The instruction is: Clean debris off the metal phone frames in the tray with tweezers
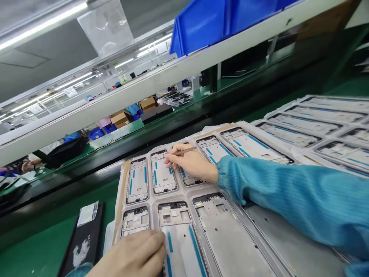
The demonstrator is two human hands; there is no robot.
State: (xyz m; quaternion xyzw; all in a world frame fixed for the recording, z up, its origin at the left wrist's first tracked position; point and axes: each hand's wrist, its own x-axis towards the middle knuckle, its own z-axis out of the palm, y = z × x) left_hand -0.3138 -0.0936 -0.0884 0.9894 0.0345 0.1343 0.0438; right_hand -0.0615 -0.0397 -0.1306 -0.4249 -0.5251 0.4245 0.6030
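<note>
My right hand (pixel 188 163) is closed round a slim metal tool that looks like tweezers (pixel 188 149), over the back row of a tray. Under its fingertips lies a phone middle frame (pixel 163 180) with blue strips stuck on it. My left hand (pixel 135 254), fingers curled together, rests at the front left over another phone frame (pixel 135 218). Beside it is a larger-looking frame with blue strips (pixel 180 225); whatever the left fingers pinch is hidden. To its right sits a frame showing no blue strips (pixel 227 234). The pale moulded tray (pixel 152 198) holds them all.
A second tray of frames (pixel 305 127) lies at the right. On the green bench (pixel 37 234), a black tray (pixel 83 234) carries a small clear bag and some crumpled clear film. Above runs a white shelf (pixel 144 86) with blue bins (pixel 207 27). Cardboard boxes (pixel 119 118) stand beyond.
</note>
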